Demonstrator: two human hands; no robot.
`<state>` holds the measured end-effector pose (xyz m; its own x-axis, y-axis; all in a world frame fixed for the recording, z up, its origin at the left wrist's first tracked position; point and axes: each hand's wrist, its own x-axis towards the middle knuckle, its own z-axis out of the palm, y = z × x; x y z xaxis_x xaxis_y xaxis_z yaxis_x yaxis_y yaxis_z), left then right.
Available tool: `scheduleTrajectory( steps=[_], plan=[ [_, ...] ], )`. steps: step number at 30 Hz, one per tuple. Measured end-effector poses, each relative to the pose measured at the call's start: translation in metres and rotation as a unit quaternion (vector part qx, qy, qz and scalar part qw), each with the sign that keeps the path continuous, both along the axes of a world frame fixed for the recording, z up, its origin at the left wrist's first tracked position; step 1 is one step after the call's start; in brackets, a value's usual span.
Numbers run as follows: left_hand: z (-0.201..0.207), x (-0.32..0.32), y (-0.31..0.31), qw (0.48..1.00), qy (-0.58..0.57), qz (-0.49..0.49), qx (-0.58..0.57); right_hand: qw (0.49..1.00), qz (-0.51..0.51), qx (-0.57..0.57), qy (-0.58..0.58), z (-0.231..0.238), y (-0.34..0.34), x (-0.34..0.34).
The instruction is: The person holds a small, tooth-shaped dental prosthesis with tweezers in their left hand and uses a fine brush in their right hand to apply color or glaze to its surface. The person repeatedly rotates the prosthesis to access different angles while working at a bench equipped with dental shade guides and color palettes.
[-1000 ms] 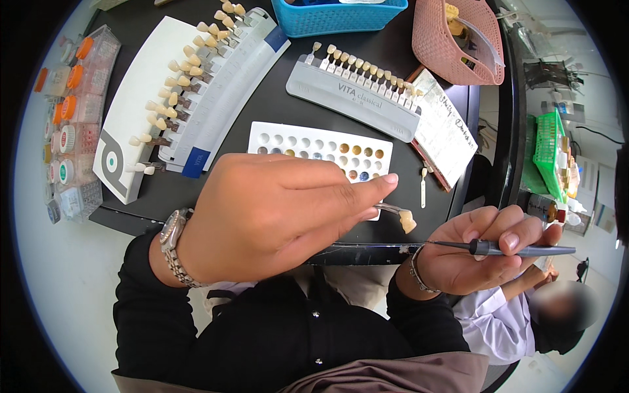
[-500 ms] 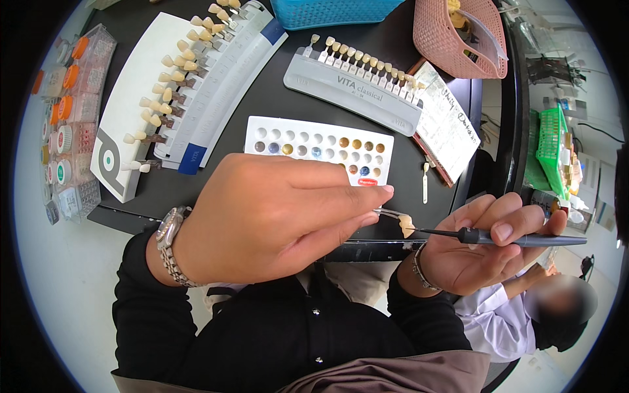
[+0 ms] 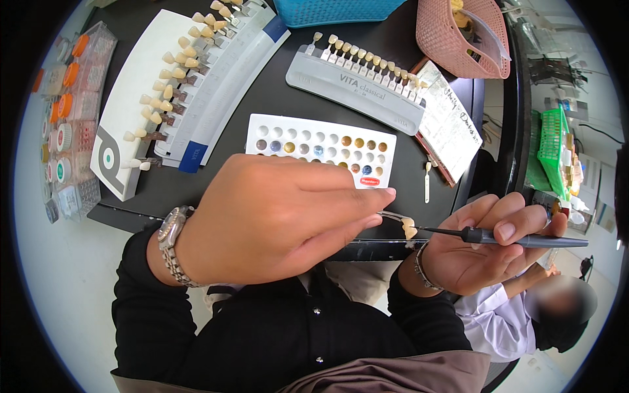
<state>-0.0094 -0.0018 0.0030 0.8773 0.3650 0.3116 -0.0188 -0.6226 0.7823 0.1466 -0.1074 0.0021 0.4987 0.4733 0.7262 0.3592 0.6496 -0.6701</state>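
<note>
My left hand [image 3: 282, 219] is closed in a pinch on metal tweezers [image 3: 393, 215], whose body is mostly hidden behind the fingers. At the tweezers' tips hangs a small cream dental crown piece [image 3: 409, 228], over the table's near edge. My right hand [image 3: 488, 242] lies palm up, its fingers closed on a dark grey fine-tipped brush [image 3: 498, 237]. The brush's black tip points left and comes up to the crown piece; whether it touches cannot be made out. Behind my left hand sits a white palette [image 3: 321, 131] with wells of coloured stains, its lower left part covered.
Two tooth shade guides, one long [image 3: 216, 98] and one short [image 3: 357, 85], stand on the black table. A notepad [image 3: 452, 124], a loose shade tab [image 3: 427, 183], a pink basket [image 3: 452, 39], a blue basket [image 3: 334, 13] and clear boxes [image 3: 82, 118] surround them. Another person [image 3: 498, 321] sits at right.
The crown piece has turned slightly in the tweezers and shifted a little to the right. Both hands keep nearly the same place and grip.
</note>
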Motion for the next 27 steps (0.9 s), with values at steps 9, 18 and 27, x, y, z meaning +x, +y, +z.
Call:
scheduleTrajectory(
  steps=[9,18,27],
  plan=[
    [-0.0014,-0.001,-0.0008,1.0,-0.003,0.004,-0.002,1.0,0.006,0.005,-0.003,-0.0009,0.0005,-0.0004],
    [-0.0006,-0.0011,-0.0012,1.0,-0.004,0.007,0.0,1.0,0.012,0.004,0.005,-0.0004,0.0005,-0.0007],
    [-0.0021,-0.0013,-0.0016,1.0,-0.009,0.008,0.002,1.0,0.016,0.006,0.013,-0.0017,0.0001,-0.0003]
  ],
)
